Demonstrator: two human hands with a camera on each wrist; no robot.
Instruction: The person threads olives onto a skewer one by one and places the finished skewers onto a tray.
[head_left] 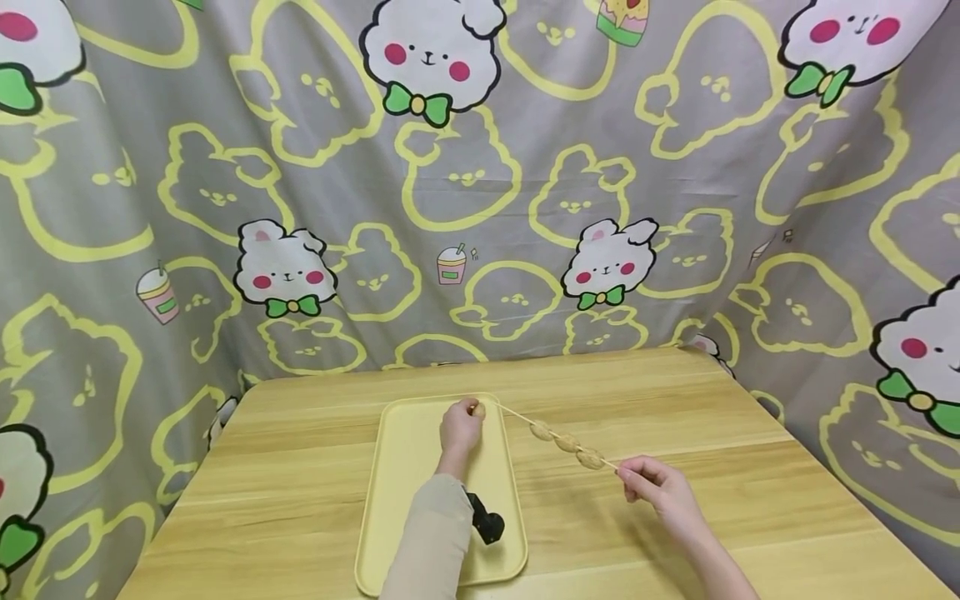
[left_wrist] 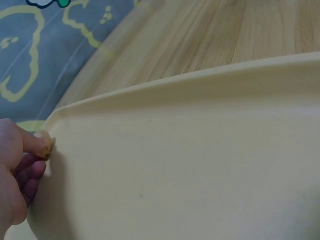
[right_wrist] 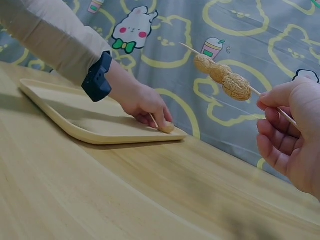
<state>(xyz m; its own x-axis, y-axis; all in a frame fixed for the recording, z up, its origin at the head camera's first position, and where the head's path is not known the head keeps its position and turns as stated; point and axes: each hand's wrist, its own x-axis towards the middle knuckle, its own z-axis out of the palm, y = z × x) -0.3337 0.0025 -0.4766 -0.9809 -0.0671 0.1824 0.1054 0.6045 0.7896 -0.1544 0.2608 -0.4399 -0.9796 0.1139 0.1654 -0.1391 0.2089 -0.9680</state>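
My right hand (head_left: 663, 493) pinches the blunt end of a thin wooden skewer (head_left: 516, 413) between thumb and fingers, to the right of the tray. Threaded on it are three light brown, wrinkled balls (right_wrist: 236, 87), bunched toward the hand, with the bare tip pointing up and left. At the far right corner of the pale yellow tray (head_left: 401, 467), my left hand (head_left: 460, 429) pinches one more brown ball (right_wrist: 167, 128). In the left wrist view, thumb and fingers (left_wrist: 31, 172) close round that ball (left_wrist: 47, 143), hiding most of it.
The tray lies on a wooden table (head_left: 247, 483), its low raised rim (left_wrist: 175, 80) running all round. A black camera (head_left: 487, 521) is strapped to the left wrist. Behind the table hangs a grey curtain (head_left: 517, 225) with rabbit prints.
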